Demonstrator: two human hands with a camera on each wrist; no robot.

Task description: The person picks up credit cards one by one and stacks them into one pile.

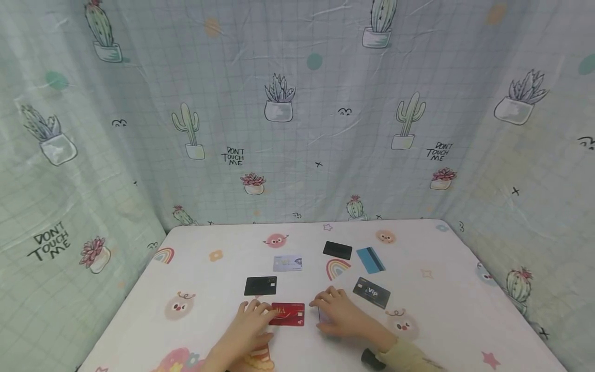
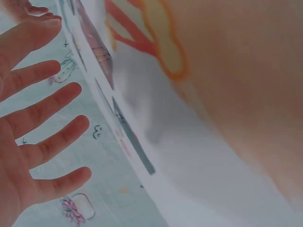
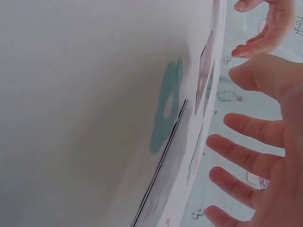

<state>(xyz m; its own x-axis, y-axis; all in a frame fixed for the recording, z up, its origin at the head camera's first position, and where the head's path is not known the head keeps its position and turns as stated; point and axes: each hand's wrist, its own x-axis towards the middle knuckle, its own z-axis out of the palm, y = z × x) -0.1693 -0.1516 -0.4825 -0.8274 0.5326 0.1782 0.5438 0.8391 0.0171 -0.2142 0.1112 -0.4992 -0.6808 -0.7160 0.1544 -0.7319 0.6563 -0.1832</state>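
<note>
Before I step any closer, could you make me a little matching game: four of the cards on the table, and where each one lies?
1. red card
2. blue card
3. pale card
4. grey VIP card

A. straight beyond the red card
B. just nearer than the blue card
C. between the left hand and the right hand
D. immediately right of the farthest black card

Pairs: 1-C, 2-D, 3-A, 4-B

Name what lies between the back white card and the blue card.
In the head view, a printed rainbow and a black card lie between the white card and blue card.
</note>
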